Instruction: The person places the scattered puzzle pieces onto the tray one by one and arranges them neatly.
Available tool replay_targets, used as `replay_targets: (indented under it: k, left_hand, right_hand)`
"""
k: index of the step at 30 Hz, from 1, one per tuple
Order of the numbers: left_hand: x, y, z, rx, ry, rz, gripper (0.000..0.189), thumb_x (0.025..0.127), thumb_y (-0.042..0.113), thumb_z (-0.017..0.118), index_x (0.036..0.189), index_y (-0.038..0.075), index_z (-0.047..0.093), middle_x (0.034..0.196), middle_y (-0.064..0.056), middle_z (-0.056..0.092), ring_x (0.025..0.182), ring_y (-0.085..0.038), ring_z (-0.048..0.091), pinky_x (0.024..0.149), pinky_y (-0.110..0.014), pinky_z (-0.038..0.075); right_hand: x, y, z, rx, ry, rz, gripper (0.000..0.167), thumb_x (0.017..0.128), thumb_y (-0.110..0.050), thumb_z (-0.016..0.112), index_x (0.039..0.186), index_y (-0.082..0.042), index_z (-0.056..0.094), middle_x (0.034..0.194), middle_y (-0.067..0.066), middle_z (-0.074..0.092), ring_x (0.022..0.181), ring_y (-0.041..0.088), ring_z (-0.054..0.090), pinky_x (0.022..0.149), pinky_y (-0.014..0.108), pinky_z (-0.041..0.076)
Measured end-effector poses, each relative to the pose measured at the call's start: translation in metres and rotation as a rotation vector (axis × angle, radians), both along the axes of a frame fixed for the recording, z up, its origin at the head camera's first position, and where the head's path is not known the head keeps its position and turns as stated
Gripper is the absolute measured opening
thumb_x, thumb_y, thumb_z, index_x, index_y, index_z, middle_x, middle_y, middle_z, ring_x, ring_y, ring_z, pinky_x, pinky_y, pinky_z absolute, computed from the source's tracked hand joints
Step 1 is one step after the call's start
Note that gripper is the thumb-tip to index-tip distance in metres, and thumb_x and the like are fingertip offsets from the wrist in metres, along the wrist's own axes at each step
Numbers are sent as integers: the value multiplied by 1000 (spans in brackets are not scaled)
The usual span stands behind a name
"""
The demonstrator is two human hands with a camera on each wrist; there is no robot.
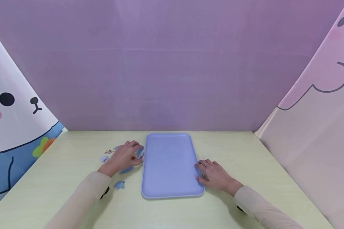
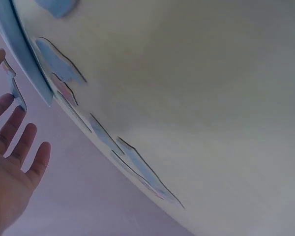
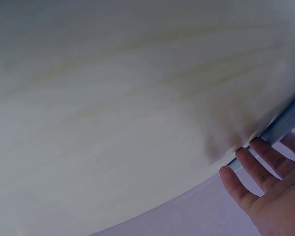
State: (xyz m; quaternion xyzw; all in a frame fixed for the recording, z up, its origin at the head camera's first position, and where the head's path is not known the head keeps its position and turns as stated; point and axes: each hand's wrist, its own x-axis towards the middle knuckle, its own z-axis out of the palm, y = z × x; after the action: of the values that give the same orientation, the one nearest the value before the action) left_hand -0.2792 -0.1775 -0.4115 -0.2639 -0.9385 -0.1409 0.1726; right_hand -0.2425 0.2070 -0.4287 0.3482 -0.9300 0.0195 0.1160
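My left hand [image 1: 123,158] pinches a thin light-blue puzzle piece with red spots [image 1: 140,153] between thumb and fingers, just off the left edge of the blue tray [image 1: 170,165]. In the left wrist view that puzzle piece [image 2: 17,92] is seen almost edge-on. Around and under the left hand lie several flat printed pieces, among them a blue one [image 1: 119,185] nearer me and a pale one [image 1: 104,158] further left. My right hand [image 1: 216,176] rests at the tray's right rim, its fingertips touching the rim [image 3: 287,120] with fingers loosely bent.
The tray lies flat, long side pointing away from me, on a pale wooden table [image 1: 172,213]. A purple cloth wall [image 1: 160,70] rises behind the table. Printed cartoon cloths stand at the left [image 1: 17,133] and right [image 1: 309,133].
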Motion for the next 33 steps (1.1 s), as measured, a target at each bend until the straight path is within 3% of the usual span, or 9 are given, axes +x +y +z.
replay_targets:
  k: [5, 19, 28, 33]
  left_hand:
    - [-9, 10, 1, -14, 18, 10, 45, 73, 31, 73, 111, 11, 64, 107, -5, 58, 95, -25, 54, 71, -43, 47]
    - [-27, 33, 3, -35, -66, 65, 45, 76, 32, 70, 116, 12, 61, 114, -7, 56, 103, -26, 51, 79, -45, 46]
    - [-37, 44, 1, -28, -33, 60, 44, 75, 28, 71, 114, 10, 61, 114, -8, 56, 101, -28, 52, 77, -45, 46]
    - [-40, 49, 2, -30, -53, 74, 44, 76, 27, 71, 115, 9, 60, 115, -8, 56, 102, -28, 51, 79, -47, 46]
  right_hand:
    - [0, -1, -1, -10, -1, 2, 46, 86, -39, 55, 120, -9, 56, 119, 10, 56, 109, 26, 52, 81, 43, 46]
    - [0, 0, -1, -10, -15, -7, 46, 86, -39, 54, 121, -9, 55, 121, 10, 56, 111, 26, 51, 82, 44, 46]
    - [-1, 0, -2, -8, -7, -3, 46, 86, -39, 55, 121, -9, 56, 120, 9, 56, 110, 26, 52, 81, 43, 46]
    - [-1, 0, -3, -4, -4, 1, 46, 86, -39, 55, 121, -9, 56, 120, 9, 56, 110, 25, 52, 81, 43, 46]
